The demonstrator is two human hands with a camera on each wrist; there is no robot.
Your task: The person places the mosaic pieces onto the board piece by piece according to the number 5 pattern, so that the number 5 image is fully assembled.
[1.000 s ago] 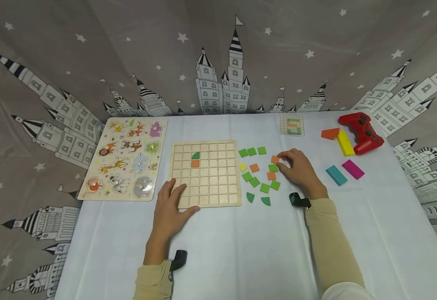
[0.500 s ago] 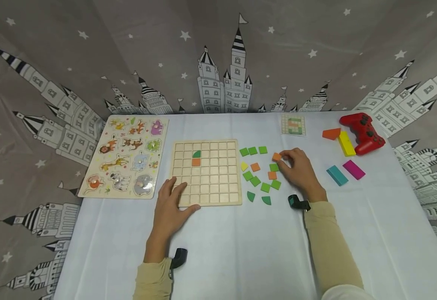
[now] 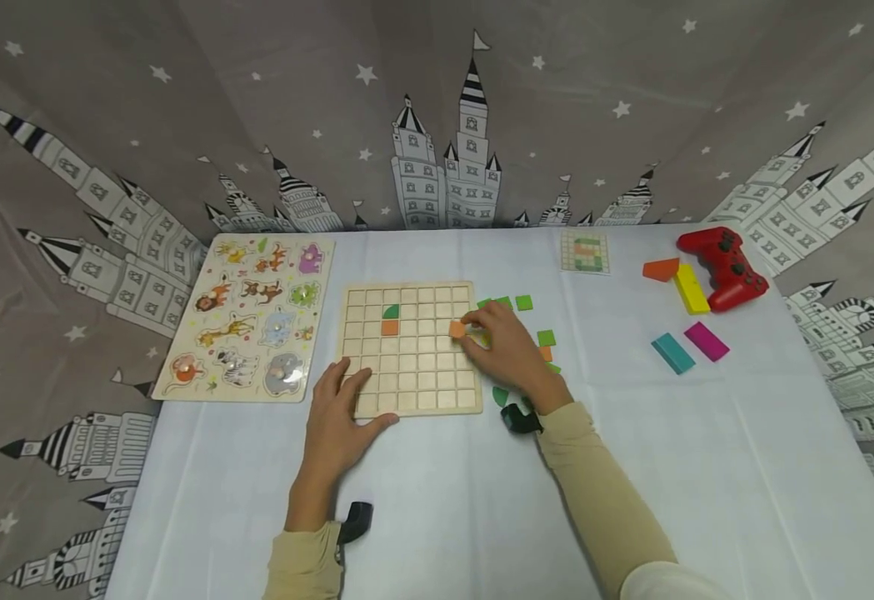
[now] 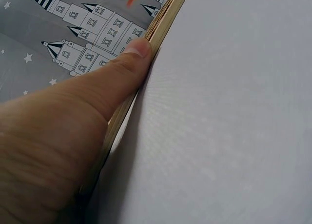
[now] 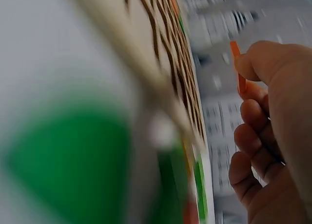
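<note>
A wooden grid board (image 3: 427, 381) lies on the white-covered table; a dark green quarter-round tile (image 3: 391, 312) and an orange square tile (image 3: 390, 328) sit in two of its cells. My left hand (image 3: 337, 429) rests at the board's near left corner, fingers spread over the top. In the left wrist view its thumb (image 4: 124, 70) touches the board's edge. Between thumb and forefinger my right hand (image 3: 510, 352) pinches another orange square tile (image 3: 456, 330), above the board's right side. The right wrist view shows this tile (image 5: 235, 49) edge-on, apart from the board.
Loose green tiles (image 3: 523, 302) lie right of the board, several partly hidden by the right hand. A small pattern card (image 3: 585, 252) is behind them. Farther right are coloured blocks (image 3: 673, 353) and a red game controller (image 3: 721, 267). An animal puzzle (image 3: 245, 317) lies at left.
My right hand has carried the orange square tile leftward from the loose tiles to over the board's right side. The left hand stays at the board's corner.
</note>
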